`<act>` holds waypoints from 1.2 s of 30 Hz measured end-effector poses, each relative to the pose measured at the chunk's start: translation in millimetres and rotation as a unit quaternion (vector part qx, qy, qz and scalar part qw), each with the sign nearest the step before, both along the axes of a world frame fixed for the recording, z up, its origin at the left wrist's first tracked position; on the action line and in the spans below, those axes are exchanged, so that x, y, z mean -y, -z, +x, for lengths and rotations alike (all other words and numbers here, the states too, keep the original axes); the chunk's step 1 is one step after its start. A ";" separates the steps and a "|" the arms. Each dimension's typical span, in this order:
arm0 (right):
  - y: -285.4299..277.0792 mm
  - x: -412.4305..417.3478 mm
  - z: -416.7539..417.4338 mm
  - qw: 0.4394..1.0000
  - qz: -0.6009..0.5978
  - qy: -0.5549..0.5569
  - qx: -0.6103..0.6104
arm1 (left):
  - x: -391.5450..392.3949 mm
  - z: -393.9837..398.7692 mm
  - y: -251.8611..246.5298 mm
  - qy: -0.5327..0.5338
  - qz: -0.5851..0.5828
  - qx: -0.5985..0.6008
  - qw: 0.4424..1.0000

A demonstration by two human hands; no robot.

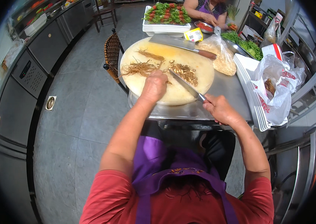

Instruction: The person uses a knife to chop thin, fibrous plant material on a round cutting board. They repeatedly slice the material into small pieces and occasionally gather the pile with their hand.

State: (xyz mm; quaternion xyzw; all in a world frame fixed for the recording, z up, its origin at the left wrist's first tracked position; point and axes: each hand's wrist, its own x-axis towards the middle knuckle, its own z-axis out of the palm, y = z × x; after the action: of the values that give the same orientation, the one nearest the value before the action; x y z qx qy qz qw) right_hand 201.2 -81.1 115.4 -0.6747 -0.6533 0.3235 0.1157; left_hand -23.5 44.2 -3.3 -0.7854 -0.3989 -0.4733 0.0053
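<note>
On a round, pale cutting board (180,96), my left hand (155,84) presses down on thin brown roots, with the fingers bunched and partly hidden from view. A kitchen knife (187,85) is gripped by its handle in my right hand (218,108), its blade slanting up and left beside the left fingers. Chopped root pieces (187,73) lie in a heap right of the blade. A tangle of stringy brown roots (138,69) sits left of my left hand, and a smaller bunch (151,54) lies above it. Across the board's far edge rests a wide cleaver (174,42) with a wooden handle.
A knotted plastic bag (223,60) of pale bits touches the board's right side. Stacked white trays (248,92) and an open plastic bag (276,106) with brown roots stand farther right. Another person (206,12) works behind green bundles (167,14). A woven chair (113,56) stands left.
</note>
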 end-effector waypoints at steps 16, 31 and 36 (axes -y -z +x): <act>13.9 -29.0 -19.4 0.982 0.086 -0.145 0.088 | -0.7 -0.9 1.3 -0.012 0.006 -0.047 0.999; 3.3 -3.7 -9.2 0.999 0.003 -0.021 -0.030 | 7.2 -4.0 -5.0 -0.010 -0.024 0.143 0.989; 7.7 -9.8 -7.6 0.994 0.071 -0.079 0.018 | 3.0 -3.1 2.6 -0.070 0.008 0.150 0.986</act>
State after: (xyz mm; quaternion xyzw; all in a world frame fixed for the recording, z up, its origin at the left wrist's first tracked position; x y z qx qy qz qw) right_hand 193.6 -71.3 107.7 -0.6169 -0.7278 0.2718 0.1259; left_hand -26.7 41.2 -6.0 -0.6757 -0.4453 -0.5873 -0.0147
